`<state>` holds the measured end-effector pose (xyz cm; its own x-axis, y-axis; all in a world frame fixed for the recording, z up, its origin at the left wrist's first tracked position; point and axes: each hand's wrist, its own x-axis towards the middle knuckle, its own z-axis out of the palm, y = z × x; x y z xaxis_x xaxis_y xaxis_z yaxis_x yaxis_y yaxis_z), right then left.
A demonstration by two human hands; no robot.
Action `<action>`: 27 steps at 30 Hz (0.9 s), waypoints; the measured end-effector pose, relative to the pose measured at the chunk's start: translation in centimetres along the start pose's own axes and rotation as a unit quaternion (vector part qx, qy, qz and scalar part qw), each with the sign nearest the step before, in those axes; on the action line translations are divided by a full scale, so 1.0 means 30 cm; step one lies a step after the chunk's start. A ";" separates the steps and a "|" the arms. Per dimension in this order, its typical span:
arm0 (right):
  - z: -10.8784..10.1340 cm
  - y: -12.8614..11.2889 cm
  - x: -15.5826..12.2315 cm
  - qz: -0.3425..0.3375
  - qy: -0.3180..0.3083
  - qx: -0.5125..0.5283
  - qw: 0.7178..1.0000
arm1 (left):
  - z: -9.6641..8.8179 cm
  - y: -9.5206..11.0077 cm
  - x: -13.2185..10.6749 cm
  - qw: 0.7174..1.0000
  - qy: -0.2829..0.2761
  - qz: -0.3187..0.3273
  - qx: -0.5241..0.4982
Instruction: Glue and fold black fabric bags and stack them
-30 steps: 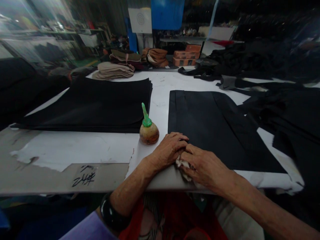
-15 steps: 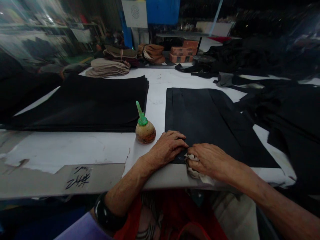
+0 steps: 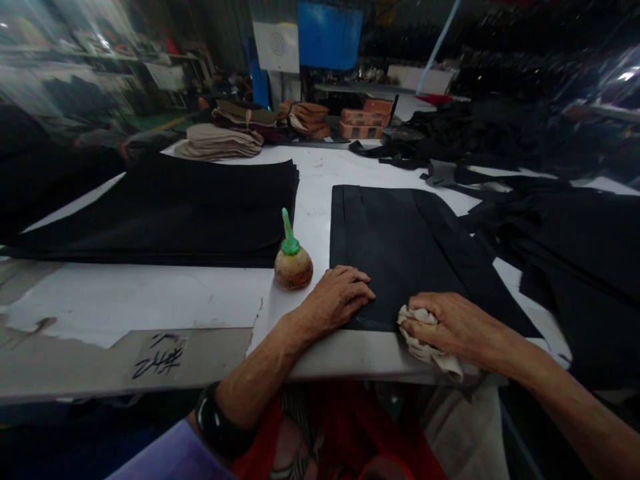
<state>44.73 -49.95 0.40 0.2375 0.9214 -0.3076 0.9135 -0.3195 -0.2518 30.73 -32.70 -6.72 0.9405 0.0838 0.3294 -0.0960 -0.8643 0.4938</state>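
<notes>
A flat black fabric panel (image 3: pixel 400 247) lies on the white table (image 3: pixel 150 300) in front of me. My left hand (image 3: pixel 336 297) rests palm down on the panel's near left corner, fingers spread flat. My right hand (image 3: pixel 453 323) is closed around a crumpled whitish rag (image 3: pixel 425 340), pressing it onto the panel's near edge, a little to the right of my left hand. A small round brownish bottle with a green nozzle (image 3: pixel 293 257) stands just left of my left hand.
A thick stack of black fabric (image 3: pixel 170 207) lies at the left. Loose black cloth (image 3: pixel 575 233) is heaped at the right. Beige and brown folded pieces (image 3: pixel 225 137) and orange boxes (image 3: pixel 367 117) sit at the far end. Handwriting marks the grey near edge (image 3: pixel 155 357).
My right hand has slid with the rag to the right along the panel's near edge, away from my left hand. The left hand has stayed on the corner.
</notes>
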 end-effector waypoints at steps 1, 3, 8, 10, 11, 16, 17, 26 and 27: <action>0.005 -0.019 0.008 -0.005 0.008 -0.002 1.000 | 0.000 0.000 0.000 1.000 0.000 -0.001 0.000; 0.014 -0.057 0.030 -0.015 0.014 -0.023 1.000 | -0.001 0.000 0.000 1.000 -0.002 -0.004 0.000; 0.018 -0.034 0.028 0.030 0.007 -0.078 0.996 | -0.003 0.004 0.001 1.000 -0.007 -0.006 -0.004; 0.006 0.028 -0.011 0.075 0.018 -0.088 0.993 | -0.005 0.006 0.002 1.000 -0.006 -0.007 -0.005; 0.000 0.060 -0.037 0.092 0.025 -0.076 0.993 | -0.007 0.009 0.002 1.000 -0.005 -0.007 -0.005; 0.010 0.137 -0.177 0.135 0.075 0.111 0.982 | -0.021 0.026 0.000 1.000 0.011 -0.013 -0.010; 0.025 0.130 -0.199 0.140 0.086 0.149 0.975 | -0.022 0.029 -0.001 1.000 0.016 -0.014 -0.011; 0.170 0.022 -0.288 0.111 0.129 0.311 0.935 | -0.023 0.011 -0.006 0.998 0.064 0.009 0.022; 0.182 0.020 -0.292 0.108 0.129 0.319 0.933 | -0.032 0.026 -0.010 0.997 0.076 0.010 0.029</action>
<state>41.40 -59.42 -2.08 0.5403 0.8163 -0.2041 0.4725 -0.4951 -0.7292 30.08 -32.92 -5.68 0.8782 0.1371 0.4583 -0.0898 -0.8937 0.4396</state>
